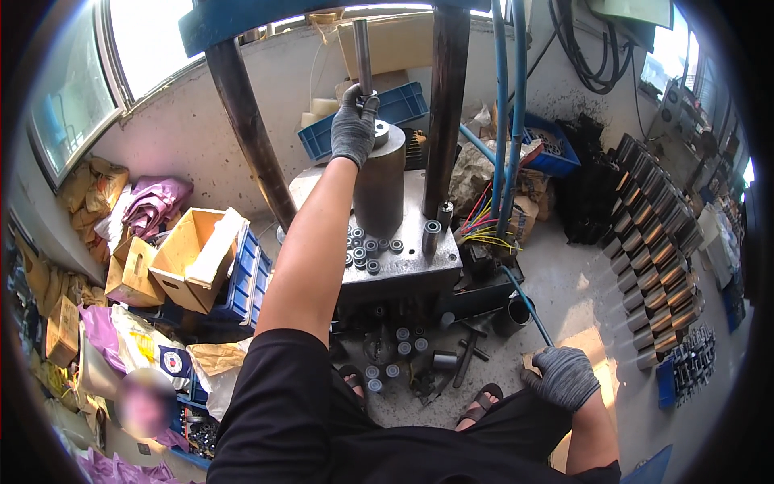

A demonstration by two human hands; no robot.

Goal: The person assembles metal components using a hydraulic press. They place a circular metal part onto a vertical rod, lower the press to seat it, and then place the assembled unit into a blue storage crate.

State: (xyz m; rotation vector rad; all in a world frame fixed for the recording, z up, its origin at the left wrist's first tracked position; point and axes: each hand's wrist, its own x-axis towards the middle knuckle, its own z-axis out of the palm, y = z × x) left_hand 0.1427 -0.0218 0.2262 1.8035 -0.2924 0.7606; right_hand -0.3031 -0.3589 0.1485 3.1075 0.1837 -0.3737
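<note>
My left hand [355, 127], in a grey knit glove, reaches forward with fingers closed at the lower end of an upright metal rod [362, 52]. What the fingertips pinch there is mostly hidden. Just beside the hand, a metal ring [381, 131] rests on top of a thick steel cylinder [379, 189]. The cylinder stands on the metal bed [415, 270] of a press. Several small bearings [359, 254] lie at its foot. Down at the right, my gloved right hand [564, 377] is wrapped around the end of a blue lever [528, 306].
Dark press columns [445, 105] flank the cylinder. A short tube [431, 238] stands on the bed's right corner. Bearings [404, 348] and a hammer [466, 359] lie on the floor near my feet. Boxes [193, 262] crowd the left; stacked metal tubes [657, 266] line the right.
</note>
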